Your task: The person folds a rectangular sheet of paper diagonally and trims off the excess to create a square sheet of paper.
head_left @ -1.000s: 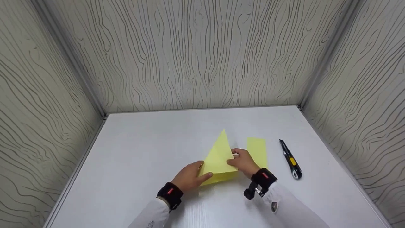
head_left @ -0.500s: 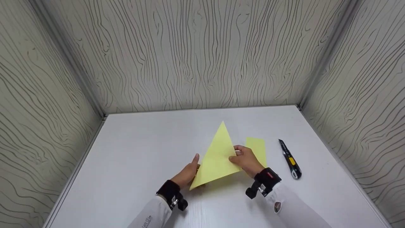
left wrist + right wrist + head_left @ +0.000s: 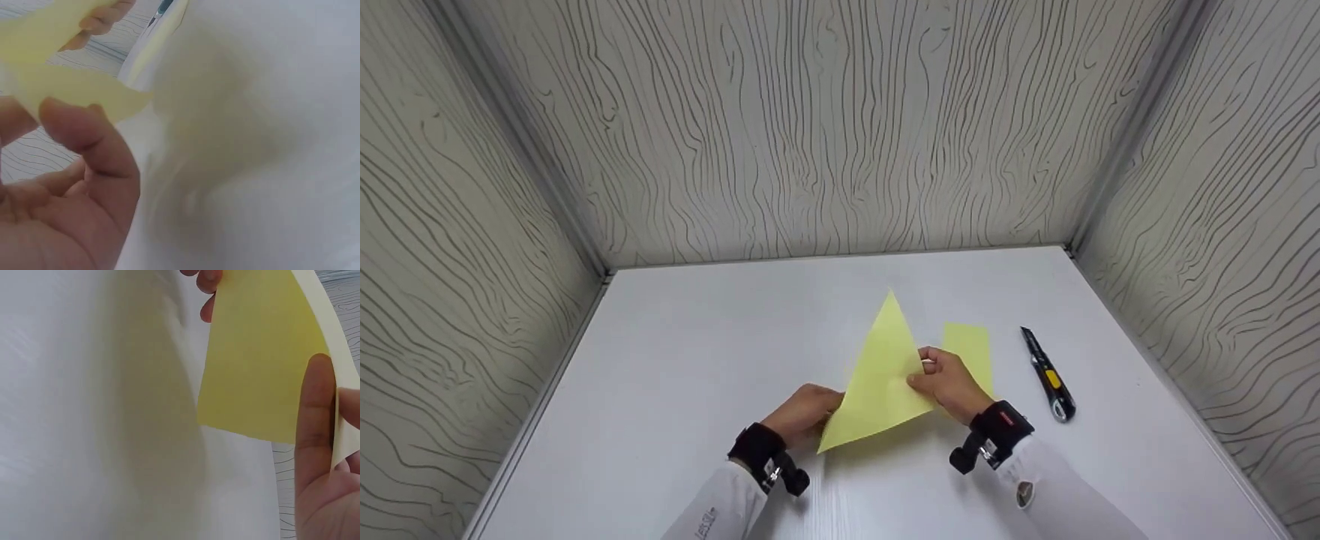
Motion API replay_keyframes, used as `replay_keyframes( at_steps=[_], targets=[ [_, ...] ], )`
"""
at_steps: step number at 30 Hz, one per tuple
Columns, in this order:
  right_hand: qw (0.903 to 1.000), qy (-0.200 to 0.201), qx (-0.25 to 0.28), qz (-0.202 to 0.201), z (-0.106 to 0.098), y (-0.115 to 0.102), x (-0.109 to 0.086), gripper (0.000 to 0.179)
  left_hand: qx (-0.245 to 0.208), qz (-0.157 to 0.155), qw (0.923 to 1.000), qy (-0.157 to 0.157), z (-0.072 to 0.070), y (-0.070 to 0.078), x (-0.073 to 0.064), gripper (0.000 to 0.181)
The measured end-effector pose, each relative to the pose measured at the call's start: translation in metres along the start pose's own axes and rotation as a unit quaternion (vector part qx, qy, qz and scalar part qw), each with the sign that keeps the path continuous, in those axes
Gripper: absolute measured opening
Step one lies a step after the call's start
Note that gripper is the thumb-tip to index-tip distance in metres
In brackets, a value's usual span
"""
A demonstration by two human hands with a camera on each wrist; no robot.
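Observation:
A yellow sheet of paper, folded over on itself, is held up above the white table with one pointed corner at the far end. My right hand pinches its right edge, thumb on the near face and fingers behind. On the other side my left hand has its fingertips at the left edge; the front flap hides part of them in the head view. The left wrist view shows that thumb and a finger pinching the lower layer of the paper. In the right wrist view the two layers stand apart.
A narrow yellow paper strip lies on the table behind my right hand. Farther right rests a black utility knife with a yellow slider, blade end pointing away. Wood-patterned panels enclose the white table at the back and sides.
My left hand lets go of the near left edge, thumb lifting, then takes the left edge again from behind the flap. The paper has risen and tilted; the right hand keeps its grip.

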State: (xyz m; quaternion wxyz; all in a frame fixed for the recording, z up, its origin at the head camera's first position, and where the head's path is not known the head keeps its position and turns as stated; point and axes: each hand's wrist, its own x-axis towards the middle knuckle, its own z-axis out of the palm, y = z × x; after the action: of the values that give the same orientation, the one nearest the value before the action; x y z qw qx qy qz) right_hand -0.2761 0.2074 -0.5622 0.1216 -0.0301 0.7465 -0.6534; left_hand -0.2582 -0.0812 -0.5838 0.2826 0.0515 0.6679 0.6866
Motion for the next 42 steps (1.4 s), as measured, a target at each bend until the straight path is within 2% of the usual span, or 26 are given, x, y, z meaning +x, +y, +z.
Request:
replay_keyframes(
  at_steps=[4,10,18,20,22,25,27,30,34,37,39,41,42],
  targets=[
    [0.9999,-0.004,0.012,-0.001,-0.005,0.005,-0.001,0.030,0.008,0.003,0.9991,0.041,-0.005,0.002,0.001,0.023],
    [0.9993,-0.013,0.034,-0.003,-0.014,0.014,-0.004,0.027,-0.009,0.020,0.9966,0.079,-0.014,0.002,0.002,0.016],
    [0.9993,0.004,0.012,0.035,-0.015,0.025,-0.006,0.024,-0.009,0.033,0.9919,0.123,-0.029,0.002,0.002,0.011],
    [0.9992,0.004,0.008,0.038,-0.013,0.026,-0.007,0.024,0.009,0.035,0.9893,0.141,-0.031,0.003,0.002,0.015],
    [0.9993,0.003,0.002,0.037,-0.010,0.028,-0.007,0.023,0.046,0.043,0.9847,0.163,-0.032,0.003,0.003,0.018],
    [0.9988,0.012,-0.027,0.038,-0.003,0.029,-0.008,0.024,0.117,0.055,0.9724,0.194,-0.036,0.002,0.008,0.019],
    [0.9963,0.032,-0.070,0.039,0.003,0.029,-0.007,0.025,0.162,0.065,0.9619,0.210,-0.039,0.000,0.012,0.016],
    [0.9854,0.073,-0.147,0.045,0.010,0.027,-0.007,0.031,0.223,0.079,0.9423,0.237,-0.040,-0.002,0.015,0.013],
    [0.9684,0.110,-0.219,0.046,0.014,0.029,-0.006,0.037,0.300,0.103,0.9100,0.267,-0.037,-0.006,0.016,0.018],
    [0.9639,0.113,-0.238,0.039,0.015,0.032,-0.006,0.035,0.342,0.114,0.8924,0.271,-0.032,-0.008,0.017,0.023],
    [0.9637,0.107,-0.243,0.027,0.015,0.035,-0.006,0.032,0.365,0.118,0.8830,0.270,-0.029,-0.009,0.018,0.018],
    [0.9632,0.099,-0.250,0.009,0.016,0.037,-0.006,0.028,0.384,0.117,0.8764,0.267,-0.026,-0.009,0.019,0.010],
    [0.9603,0.096,-0.262,-0.001,0.016,0.038,-0.006,0.026,0.393,0.115,0.8730,0.265,-0.024,-0.009,0.019,0.013]
  ],
)
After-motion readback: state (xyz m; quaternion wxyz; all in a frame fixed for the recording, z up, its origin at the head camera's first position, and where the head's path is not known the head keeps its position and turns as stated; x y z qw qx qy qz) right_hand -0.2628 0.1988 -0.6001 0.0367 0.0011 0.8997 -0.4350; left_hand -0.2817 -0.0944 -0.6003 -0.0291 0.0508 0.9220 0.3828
